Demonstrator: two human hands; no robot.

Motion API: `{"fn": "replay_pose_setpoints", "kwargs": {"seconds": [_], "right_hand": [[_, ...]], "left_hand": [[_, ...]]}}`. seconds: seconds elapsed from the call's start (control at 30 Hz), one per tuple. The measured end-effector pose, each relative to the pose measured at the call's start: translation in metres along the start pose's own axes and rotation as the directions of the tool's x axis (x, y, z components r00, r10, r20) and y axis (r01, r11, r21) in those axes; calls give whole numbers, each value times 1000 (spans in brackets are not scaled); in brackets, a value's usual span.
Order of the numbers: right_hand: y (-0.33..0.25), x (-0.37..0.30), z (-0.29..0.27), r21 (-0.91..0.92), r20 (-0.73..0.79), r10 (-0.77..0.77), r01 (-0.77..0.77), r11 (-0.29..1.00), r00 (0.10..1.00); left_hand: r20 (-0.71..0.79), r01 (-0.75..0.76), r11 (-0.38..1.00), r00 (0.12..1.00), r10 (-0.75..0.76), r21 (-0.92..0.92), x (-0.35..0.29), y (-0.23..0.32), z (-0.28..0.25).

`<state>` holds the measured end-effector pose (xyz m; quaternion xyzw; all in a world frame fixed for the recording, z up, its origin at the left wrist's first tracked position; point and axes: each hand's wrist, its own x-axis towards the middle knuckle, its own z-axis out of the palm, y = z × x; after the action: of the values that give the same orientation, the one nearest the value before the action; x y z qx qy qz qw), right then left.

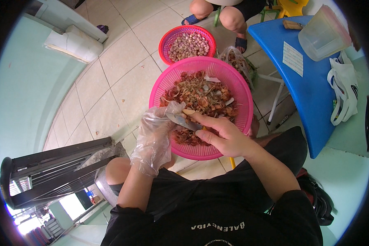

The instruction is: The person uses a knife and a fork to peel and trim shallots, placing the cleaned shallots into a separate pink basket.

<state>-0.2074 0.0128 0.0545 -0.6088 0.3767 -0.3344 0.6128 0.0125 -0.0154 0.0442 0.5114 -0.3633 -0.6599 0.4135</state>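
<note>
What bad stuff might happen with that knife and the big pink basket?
The knife in the right hand might slip: its blade is very close to the left hand, and the thin plastic glove may not stop a cut. The pink basket is between the person's knees, so a bump could perhaps spill some of its peelings onto the floor.

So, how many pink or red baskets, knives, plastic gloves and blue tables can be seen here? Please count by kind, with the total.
Pink basket and red basket: 2
Knife: 1
Plastic glove: 1
Blue table: 1
Total: 5
</note>
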Motion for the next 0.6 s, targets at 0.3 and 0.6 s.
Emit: {"fn": "replay_pose_setpoints", "kwargs": {"seconds": [0.3, 0.6], "right_hand": [[0, -1, -1, 13, 14, 25, -25, 1000, 1000], [6, -5, -6, 585, 212, 263, -338, 737, 941]], "left_hand": [[-67, 34, 999, 997, -32, 28, 2, -3, 1], [-46, -62, 939, 995, 83, 339, 2, 11, 1]]}}
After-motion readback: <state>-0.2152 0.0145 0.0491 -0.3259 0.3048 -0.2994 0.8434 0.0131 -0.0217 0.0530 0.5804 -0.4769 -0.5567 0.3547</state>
